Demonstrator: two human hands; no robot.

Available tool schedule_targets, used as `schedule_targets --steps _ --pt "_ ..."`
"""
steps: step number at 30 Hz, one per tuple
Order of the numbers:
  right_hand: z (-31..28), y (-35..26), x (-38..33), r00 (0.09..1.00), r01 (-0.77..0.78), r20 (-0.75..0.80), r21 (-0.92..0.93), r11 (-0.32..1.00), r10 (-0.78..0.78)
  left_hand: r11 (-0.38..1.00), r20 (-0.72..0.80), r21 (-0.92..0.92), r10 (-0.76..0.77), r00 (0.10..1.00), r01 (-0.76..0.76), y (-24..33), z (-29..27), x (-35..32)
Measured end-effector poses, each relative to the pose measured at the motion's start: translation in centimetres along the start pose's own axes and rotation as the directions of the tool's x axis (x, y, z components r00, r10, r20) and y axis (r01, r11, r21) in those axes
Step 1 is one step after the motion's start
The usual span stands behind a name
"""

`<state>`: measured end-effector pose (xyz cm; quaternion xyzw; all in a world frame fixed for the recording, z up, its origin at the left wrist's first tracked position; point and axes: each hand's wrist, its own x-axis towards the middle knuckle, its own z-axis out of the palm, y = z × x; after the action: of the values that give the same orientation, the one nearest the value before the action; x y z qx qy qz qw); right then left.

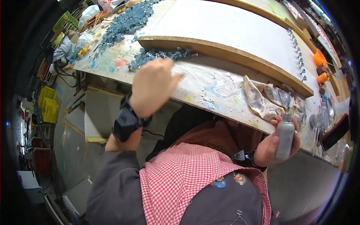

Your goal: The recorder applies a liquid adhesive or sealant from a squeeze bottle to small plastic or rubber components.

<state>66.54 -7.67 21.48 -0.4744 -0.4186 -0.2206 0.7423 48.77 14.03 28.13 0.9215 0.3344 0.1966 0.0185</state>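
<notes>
My left hand point(155, 86) reaches over the front of the worktable, back of the hand up and thumb out to the side. Its fingers bend down out of sight, so whether they hold anything is hidden. Just beyond them lies a small heap of blue-grey flower-shaped pieces point(140, 59) against a wooden bar point(225, 52). In my right hand point(264, 150), held low by the table's front edge, is a grey squeeze bottle point(285, 139). It stands nearly upright, its narrow tip pointing up, with my fingers wrapped round it.
A larger heap of blue-grey pieces point(123, 24) covers the table's far left. Beyond the bar lies a white board point(225, 26) with a row of pieces point(296, 52) along its right side. A stained cloth point(258, 98), orange containers point(321, 78) and a dark-red flat object point(335, 131) lie right.
</notes>
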Motion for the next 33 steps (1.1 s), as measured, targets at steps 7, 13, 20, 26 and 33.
schedule_targets --steps 7,13,20,26,33 --pt "-0.7 1.0 1.4 0.990 -0.104 0.098 0.041 0.994 0.100 0.993 -0.106 0.076 -0.085 0.991 0.093 -2.2 2.4 0.3" --pt "-2.1 1.0 1.7 0.971 -0.213 0.095 -0.085 0.973 0.221 0.969 -0.185 -0.236 -0.119 0.975 0.074 -0.6 2.7 0.4" --pt "-3.0 1.4 1.8 0.889 -0.458 0.059 0.111 0.882 0.454 0.477 0.006 -0.878 -0.092 0.996 0.049 5.2 5.2 -0.1" --pt "-2.7 0.8 2.4 0.836 -0.523 0.030 0.352 0.777 0.549 0.583 0.245 -0.800 0.097 0.965 0.144 9.1 5.0 0.1" --pt "-2.7 0.5 2.4 0.842 -0.531 0.057 0.262 0.806 0.536 0.257 0.196 -0.954 0.153 0.969 0.152 9.3 6.1 -0.1"
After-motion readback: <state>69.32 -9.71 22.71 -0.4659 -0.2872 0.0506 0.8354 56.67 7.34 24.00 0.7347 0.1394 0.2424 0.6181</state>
